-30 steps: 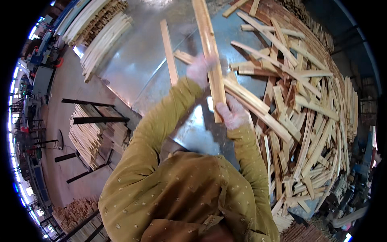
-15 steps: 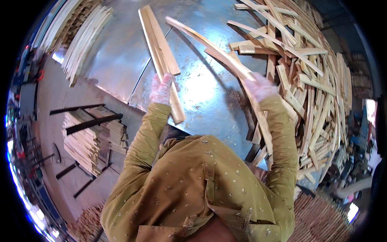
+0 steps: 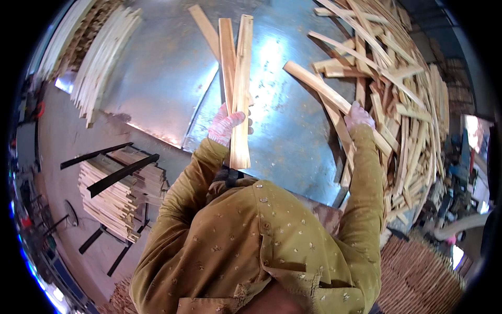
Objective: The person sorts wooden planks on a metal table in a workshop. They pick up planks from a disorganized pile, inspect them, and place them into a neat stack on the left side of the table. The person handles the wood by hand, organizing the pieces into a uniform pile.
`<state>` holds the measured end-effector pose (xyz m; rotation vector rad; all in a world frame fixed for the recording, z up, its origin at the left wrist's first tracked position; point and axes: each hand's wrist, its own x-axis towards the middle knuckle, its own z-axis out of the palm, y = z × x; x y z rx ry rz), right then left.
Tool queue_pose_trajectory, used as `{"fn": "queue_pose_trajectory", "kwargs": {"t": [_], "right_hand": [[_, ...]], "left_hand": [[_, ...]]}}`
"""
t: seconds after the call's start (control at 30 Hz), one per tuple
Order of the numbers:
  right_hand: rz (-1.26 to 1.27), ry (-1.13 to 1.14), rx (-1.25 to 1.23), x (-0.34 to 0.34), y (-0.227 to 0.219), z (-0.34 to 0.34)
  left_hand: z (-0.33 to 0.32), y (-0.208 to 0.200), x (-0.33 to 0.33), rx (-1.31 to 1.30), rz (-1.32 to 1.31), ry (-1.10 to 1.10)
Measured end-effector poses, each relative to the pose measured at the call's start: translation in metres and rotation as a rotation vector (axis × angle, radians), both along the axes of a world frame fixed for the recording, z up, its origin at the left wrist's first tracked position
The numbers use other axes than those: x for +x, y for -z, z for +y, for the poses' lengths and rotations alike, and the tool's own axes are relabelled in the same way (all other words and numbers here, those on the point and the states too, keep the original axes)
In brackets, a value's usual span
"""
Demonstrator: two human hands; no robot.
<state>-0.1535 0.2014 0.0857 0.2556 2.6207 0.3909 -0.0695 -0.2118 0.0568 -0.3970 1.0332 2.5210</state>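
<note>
My left hand (image 3: pixel 226 125), in a pale patterned glove, is closed around wooden strips over the metal table. One long pale strip (image 3: pixel 242 89) stands out in front, pointing away from me, with a second strip (image 3: pixel 226 57) fanned beside it. Another wooden slat (image 3: pixel 204 30) shows behind them, partly covered. To the right, my gloved right hand (image 3: pixel 360 116) is closed on a long wooden strip (image 3: pixel 317 83) at the edge of the heap; its far end points up and left. A curved strip (image 3: pixel 337 123) lies just under it.
A tangled heap of wooden strips (image 3: pixel 413 131) covers the table's right side. Neat stacks of strips stand at the far left (image 3: pixel 104 63) and on a black-barred rack (image 3: pixel 107 193) at the lower left. More stacked wood (image 3: pixel 418 277) is at the lower right.
My left hand has moved right, and its strips have swung from leaning left to nearly straight ahead. My right hand has shifted right with its strip, whose far end has swung right and nearer.
</note>
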Motion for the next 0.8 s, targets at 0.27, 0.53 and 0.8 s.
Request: {"fn": "queue_pose_trajectory", "kwargs": {"t": [0.27,0.53,0.8], "right_hand": [[0.017,-0.005,-0.903,0.005,-0.051,-0.261],[0.408,-0.177,-0.97,0.018,0.019,-0.309],[0.069,0.325,-1.397,-0.008,0.077,-0.293]], "left_hand": [[-0.02,0.025,-0.005,-0.2,0.081,-0.308],[-0.109,0.029,0.028,0.033,0.006,-0.214],[-0.182,-0.009,0.004,-0.661,0.146,-0.268]]}}
